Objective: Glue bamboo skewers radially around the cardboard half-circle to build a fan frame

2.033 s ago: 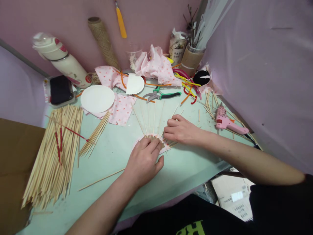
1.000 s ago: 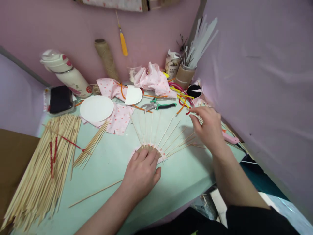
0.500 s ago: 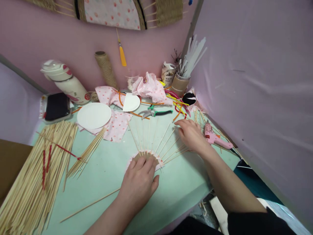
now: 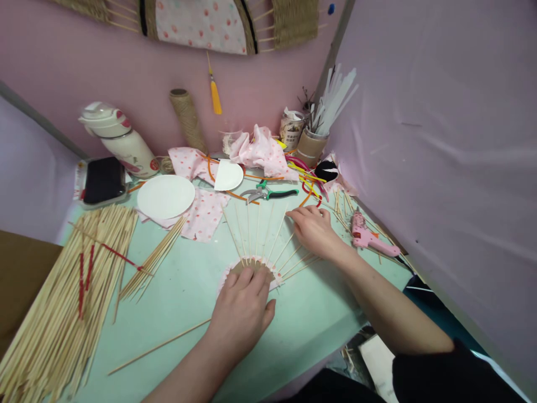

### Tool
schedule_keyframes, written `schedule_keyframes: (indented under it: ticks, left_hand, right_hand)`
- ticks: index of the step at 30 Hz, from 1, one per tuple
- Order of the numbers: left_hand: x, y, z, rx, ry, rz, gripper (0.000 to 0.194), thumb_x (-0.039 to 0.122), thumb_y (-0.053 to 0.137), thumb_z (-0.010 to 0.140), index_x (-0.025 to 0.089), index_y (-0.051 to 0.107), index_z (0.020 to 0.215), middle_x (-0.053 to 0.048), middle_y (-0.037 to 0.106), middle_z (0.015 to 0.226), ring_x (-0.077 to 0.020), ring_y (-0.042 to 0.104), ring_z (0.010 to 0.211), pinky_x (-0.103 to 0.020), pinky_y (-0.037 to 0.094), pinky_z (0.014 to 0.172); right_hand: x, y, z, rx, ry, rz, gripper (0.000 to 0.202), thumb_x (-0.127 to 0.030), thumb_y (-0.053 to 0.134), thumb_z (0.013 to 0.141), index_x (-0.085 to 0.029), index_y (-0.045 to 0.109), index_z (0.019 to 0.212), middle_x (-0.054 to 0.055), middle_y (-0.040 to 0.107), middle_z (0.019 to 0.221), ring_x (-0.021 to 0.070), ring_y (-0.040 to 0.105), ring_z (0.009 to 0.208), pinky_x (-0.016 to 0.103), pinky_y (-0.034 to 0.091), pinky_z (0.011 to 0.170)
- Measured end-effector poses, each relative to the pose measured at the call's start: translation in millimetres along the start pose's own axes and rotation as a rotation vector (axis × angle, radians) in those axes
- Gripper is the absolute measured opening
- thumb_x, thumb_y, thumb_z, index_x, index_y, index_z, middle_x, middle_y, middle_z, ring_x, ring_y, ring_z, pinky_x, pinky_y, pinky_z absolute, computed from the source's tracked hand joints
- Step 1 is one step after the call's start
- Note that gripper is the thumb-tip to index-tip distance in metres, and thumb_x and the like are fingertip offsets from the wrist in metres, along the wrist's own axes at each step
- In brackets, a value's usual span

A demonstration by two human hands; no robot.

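Observation:
My left hand (image 4: 241, 302) lies with its fingers stretched out on a brown cardboard piece (image 4: 271, 272) edged with pink-dotted fabric, holding it down against the table. Thin bamboo sticks (image 4: 257, 232) fan out from this piece, away from me. A single loose stick (image 4: 157, 347) runs along the table from beneath my left hand. Over the right side of the fan is my right hand (image 4: 316, 229), its index finger extended at the tip of one stick and its thumb held apart. It covers parts of some right-hand sticks.
A large pile of sticks (image 4: 54, 302) and a smaller bunch (image 4: 155, 257) lie left. Beyond the fan are pruning shears (image 4: 277, 194), a white oval (image 4: 165, 197) and dotted fabric (image 4: 260, 151). A pink glue gun (image 4: 373, 240) sits right. A bottle (image 4: 130, 148) stands at the back.
My right hand has moved left along the stick tips, to a stick nearer the fan's middle. The left hand stays on the cardboard piece. The view has shifted slightly.

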State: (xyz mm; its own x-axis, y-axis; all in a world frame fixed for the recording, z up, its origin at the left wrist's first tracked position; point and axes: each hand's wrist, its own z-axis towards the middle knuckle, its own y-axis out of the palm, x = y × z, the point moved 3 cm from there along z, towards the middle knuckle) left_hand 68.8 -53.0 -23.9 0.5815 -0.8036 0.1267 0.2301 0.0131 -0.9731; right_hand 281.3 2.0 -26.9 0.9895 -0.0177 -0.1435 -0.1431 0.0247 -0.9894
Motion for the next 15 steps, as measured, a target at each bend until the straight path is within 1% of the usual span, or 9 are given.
schedule_keyframes:
  ticks: [4,7,10,13,15]
  left_hand:
    - [0.7,-0.8,0.4,0.003,0.003,0.008,0.028,0.027,0.063,0.084,0.017,0.068,0.110,-0.005,0.070,0.109,-0.0248,0.055,0.095,-0.039,0.042,0.077]
    - [1.5,-0.9,1.0,-0.009,-0.001,0.013,0.027,0.026,0.063,0.085,0.017,0.067,0.110,-0.005,0.069,0.108,-0.0247,0.055,0.095,-0.039,0.042,0.077]
    - [2.0,-1.0,1.6,-0.013,-0.004,0.015,0.028,0.026,0.063,0.085,0.016,0.067,0.110,-0.005,0.069,0.110,-0.0251,0.055,0.098,-0.040,0.042,0.079]
    - [2.0,-1.3,1.9,-0.007,-0.003,0.015,0.030,0.026,0.063,0.085,0.016,0.066,0.113,-0.005,0.069,0.112,-0.0253,0.054,0.100,-0.040,0.042,0.080]
    - [1.7,-1.5,2.0,-0.012,-0.010,0.015,0.030,0.026,0.063,0.085,0.016,0.067,0.113,-0.005,0.069,0.111,-0.0252,0.055,0.099,-0.040,0.043,0.079]
  right_hand:
    - [-1.1,-1.1,0.6,0.008,-0.012,-0.021,0.039,-0.012,0.042,0.090,-0.021,0.063,0.121,0.010,0.067,0.120,0.0292,0.049,0.110,0.044,0.029,0.088]
    - [-1.9,-5.5,-1.8,0.019,-0.024,-0.027,0.036,-0.011,0.042,0.090,-0.021,0.064,0.117,0.010,0.067,0.120,0.0296,0.050,0.111,0.046,0.029,0.089]
    - [-2.8,-11.3,-7.2,0.078,-0.035,-0.032,0.033,-0.012,0.042,0.091,-0.020,0.065,0.114,0.010,0.068,0.121,0.0296,0.051,0.111,0.048,0.029,0.092]
    - [-6.3,-14.9,-14.1,0.144,-0.079,-0.056,0.036,-0.013,0.042,0.092,-0.021,0.063,0.120,0.010,0.064,0.129,0.0305,0.049,0.116,0.049,0.028,0.094]
    - [-11.0,-13.4,-18.0,0.133,-0.141,-0.080,0.039,-0.012,0.043,0.092,-0.022,0.060,0.125,0.009,0.059,0.137,0.0312,0.046,0.121,0.049,0.028,0.094]
